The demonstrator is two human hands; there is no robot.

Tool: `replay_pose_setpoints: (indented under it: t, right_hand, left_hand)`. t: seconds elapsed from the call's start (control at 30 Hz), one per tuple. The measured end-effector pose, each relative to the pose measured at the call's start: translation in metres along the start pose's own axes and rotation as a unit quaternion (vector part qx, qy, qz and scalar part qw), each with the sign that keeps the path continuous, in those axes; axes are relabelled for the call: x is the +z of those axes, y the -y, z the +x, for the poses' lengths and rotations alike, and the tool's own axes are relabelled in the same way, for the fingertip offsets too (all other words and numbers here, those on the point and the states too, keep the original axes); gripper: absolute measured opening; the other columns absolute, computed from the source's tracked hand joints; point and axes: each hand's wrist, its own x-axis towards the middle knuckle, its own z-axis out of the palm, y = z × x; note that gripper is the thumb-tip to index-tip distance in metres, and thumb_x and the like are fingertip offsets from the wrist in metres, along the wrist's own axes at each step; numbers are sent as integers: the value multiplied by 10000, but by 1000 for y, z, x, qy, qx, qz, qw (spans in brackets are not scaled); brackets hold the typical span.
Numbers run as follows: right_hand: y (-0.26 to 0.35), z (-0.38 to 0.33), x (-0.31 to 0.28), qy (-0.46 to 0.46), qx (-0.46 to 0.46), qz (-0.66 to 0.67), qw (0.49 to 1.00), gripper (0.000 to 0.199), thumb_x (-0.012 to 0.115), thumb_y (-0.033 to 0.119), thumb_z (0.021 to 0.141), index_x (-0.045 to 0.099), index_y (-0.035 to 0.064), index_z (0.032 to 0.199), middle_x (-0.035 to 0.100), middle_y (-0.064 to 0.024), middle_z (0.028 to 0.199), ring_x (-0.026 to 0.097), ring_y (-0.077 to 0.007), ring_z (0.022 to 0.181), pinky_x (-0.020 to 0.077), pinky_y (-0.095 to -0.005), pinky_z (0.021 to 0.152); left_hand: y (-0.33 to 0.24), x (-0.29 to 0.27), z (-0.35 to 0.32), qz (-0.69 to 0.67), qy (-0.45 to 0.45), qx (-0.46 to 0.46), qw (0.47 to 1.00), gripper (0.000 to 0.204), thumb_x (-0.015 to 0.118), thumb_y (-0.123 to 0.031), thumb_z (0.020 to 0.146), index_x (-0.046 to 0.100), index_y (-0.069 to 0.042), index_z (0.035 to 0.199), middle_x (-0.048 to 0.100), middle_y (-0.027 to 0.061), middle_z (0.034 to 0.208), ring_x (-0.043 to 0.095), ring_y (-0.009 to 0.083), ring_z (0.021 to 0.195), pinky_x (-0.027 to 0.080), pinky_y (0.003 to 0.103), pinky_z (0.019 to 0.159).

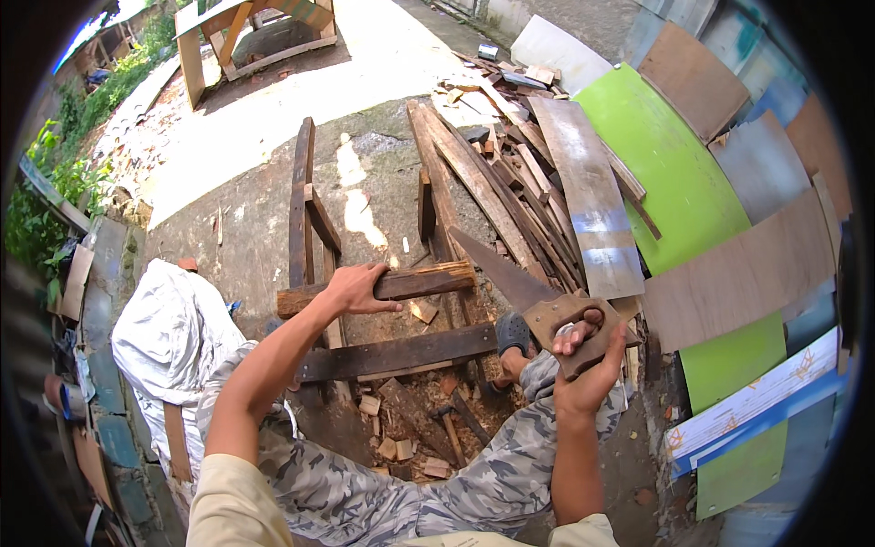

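Observation:
My left hand (354, 290) presses down on a rough wooden beam (428, 280) lying across a dark wooden frame (302, 210). My right hand (583, 365) grips the wooden handle of a hand saw (510, 278), whose dark blade runs up and left, its tip near the right end of the beam. My foot in a dark sandal (512, 334) rests on a lower plank (401, 353). My camouflage trouser legs fill the lower middle.
A heap of old planks (510, 164) lies beyond the saw. Green (674, 173) and brown boards (738, 273) lean at the right. Wood offcuts (401, 447) and a hammer (448, 428) litter the ground. A white sack (169, 328) sits left.

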Motion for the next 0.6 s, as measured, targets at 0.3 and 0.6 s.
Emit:
replay_pose_setpoints:
  t: [0.3, 0.6]
  right_hand:
    - [-18, -3, -5, -97, 95, 24, 990, 429, 449, 455, 1066, 572, 45, 1080, 577, -56, 828, 587, -213, 799, 520, -457, 906]
    - [-36, -51, -55, -83, 161, -126, 975, 352, 523, 276, 1080, 476, 37, 1334, 614, -132, 1214, 639, -247, 1089, 566, -452, 914]
  left_hand:
    - [-28, 13, 12, -11, -67, -40, 997, 1039, 548, -913, 736, 588, -74, 1348, 712, 160, 1016, 725, 340, 909, 592, 456, 779]
    - [-35, 11, 10, -5, -86, -53, 995, 950, 566, -876, 763, 624, -92, 1296, 709, 171, 990, 724, 352, 900, 586, 466, 777]
